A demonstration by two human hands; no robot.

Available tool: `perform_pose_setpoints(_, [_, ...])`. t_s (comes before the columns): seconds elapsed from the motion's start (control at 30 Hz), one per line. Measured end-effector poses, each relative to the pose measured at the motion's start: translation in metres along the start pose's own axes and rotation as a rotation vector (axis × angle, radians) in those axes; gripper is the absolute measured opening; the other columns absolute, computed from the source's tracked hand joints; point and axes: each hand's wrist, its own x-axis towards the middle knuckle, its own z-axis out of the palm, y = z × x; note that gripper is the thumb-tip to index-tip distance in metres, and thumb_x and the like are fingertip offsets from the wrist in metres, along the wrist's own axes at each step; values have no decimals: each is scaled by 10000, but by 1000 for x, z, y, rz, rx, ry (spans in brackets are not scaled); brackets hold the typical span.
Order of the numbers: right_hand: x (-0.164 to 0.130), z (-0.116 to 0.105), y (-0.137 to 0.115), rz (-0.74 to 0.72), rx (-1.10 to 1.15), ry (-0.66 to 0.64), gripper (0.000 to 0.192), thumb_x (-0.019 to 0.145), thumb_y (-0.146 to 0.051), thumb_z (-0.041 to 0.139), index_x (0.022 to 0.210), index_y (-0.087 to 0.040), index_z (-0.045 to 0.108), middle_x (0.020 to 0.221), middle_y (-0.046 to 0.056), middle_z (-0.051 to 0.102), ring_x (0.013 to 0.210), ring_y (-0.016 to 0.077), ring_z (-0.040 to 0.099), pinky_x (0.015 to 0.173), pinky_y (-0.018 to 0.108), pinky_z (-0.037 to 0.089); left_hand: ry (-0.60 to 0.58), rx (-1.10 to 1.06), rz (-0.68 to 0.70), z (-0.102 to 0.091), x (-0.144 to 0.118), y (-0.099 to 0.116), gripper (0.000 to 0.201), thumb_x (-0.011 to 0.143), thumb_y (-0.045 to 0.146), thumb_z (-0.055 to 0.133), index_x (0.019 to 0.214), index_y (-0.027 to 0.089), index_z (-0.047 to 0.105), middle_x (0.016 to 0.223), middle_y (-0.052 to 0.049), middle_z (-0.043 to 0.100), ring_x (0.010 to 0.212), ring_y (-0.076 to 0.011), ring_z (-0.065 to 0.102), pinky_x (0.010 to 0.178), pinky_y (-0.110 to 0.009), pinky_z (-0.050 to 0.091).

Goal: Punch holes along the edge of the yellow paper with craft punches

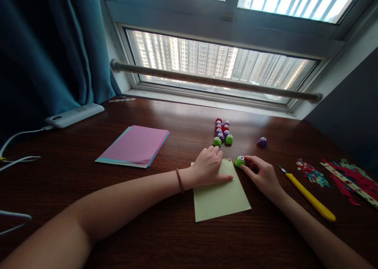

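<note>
on dark wooden desk [177,237] by window [218,64]: right hand [264,175] fingers apparently gripping green punch [240,161], left hand [208,167] flat on paper [220,198]

L hand [208,167] flat, R hand [261,173] pinching

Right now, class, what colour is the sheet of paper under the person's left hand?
Pale yellow-green rectangular paper sheet, clearest in the head view.

The left hand [208,167] hides the pale green paper's [220,194] upper left corner; the right hand [262,174] covers part of the green punch [240,161]. White cables [17,147] run off the left edge.
</note>
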Motion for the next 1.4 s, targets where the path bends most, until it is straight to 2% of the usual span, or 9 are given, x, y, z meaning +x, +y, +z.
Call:
perform_pose_setpoints(0.63, [0, 2, 4, 60, 60, -1, 306, 769, -386, 600, 966, -155, 632, 878, 73, 658, 716, 206, 603, 666, 332, 498, -20, 0, 7, -1, 1, 1, 594, 713, 727, 395, 833, 152, 479, 894, -103, 506, 841, -240, 476, 737, -364, 410])
perform_pose_setpoints(0.93, [-1, 0, -4, 11, 87, -53, 258, 770, -320, 622, 973, -161, 623, 870, 53, 649, 714, 180, 585, 652, 302, 492, -22, 5, 16, -1, 1, 1, 604, 710, 739, 380, 831, 155, 477, 892, -93, 504, 839, -241, 471, 723, -368, 402])
perform_pose_setpoints(1.13, [4, -7, -5, -90, 132, -148, 212, 782, -273, 600, 970, -180, 634, 967, 72, 621, 807, 192, 590, 694, 304, 509, -19, 11, 30, -4, 0, 2, 607, 704, 745, 377, 824, 159, 478, 893, -87, 504, 832, -239, 468, 710, -368, 393])
perform_pose_setpoints(1.3, [5, -10, -6, -118, 116, -155, 195, 784, -270, 599, 958, -190, 639, 954, 67, 619, 864, 206, 588, 773, 328, 501, -12, 29, 65, -7, -1, 3, 600, 722, 733, 360, 834, 158, 491, 899, -83, 498, 832, -235, 464, 705, -370, 384])
perform_pose_setpoints(1.4, [5, -9, -6, -113, 134, -151, 205, 789, -288, 598, 965, -189, 635, 944, 68, 624, 843, 207, 591, 758, 333, 509, -24, 47, 93, -7, -2, 3, 596, 731, 722, 363, 843, 153, 505, 897, -85, 499, 824, -233, 465, 699, -369, 378])
